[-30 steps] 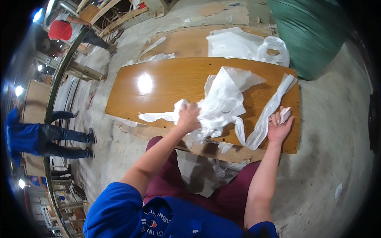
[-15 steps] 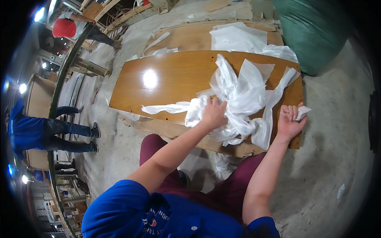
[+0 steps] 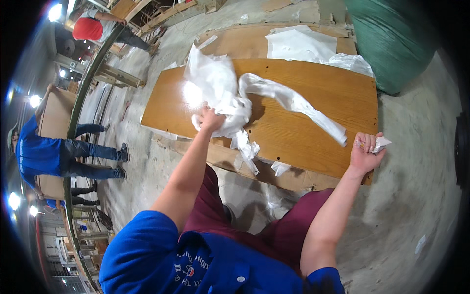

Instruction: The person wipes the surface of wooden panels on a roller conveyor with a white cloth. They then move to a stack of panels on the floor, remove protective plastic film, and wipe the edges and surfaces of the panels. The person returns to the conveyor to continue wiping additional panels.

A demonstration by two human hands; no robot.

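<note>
A bundle of crumpled white wrapping film (image 3: 218, 83) is gripped in my left hand (image 3: 211, 120) over the left part of a glossy brown wooden panel (image 3: 303, 78). One long strip of the film trails right across the panel, and a short end hangs past its near edge. Beyond the panel's right end, my right hand (image 3: 364, 151) is closed round a small crumpled white piece (image 3: 382, 145), which sticks out beside the thumb; its kind is unclear. Small dark holes show along the panel's edges.
Under the panel lie cardboard sheets (image 3: 220, 159), with more white sheeting (image 3: 301, 44) on the far side. A large green sack (image 3: 391, 44) stands at the far right. On the left, a person in blue (image 3: 41, 152) and another in red and grey (image 3: 88, 29) stand by a long rail (image 3: 73, 112).
My left hand has swept the bundle of film leftward across the panel, uncovering its middle and right. My right hand still holds the small white piece at the right end.
</note>
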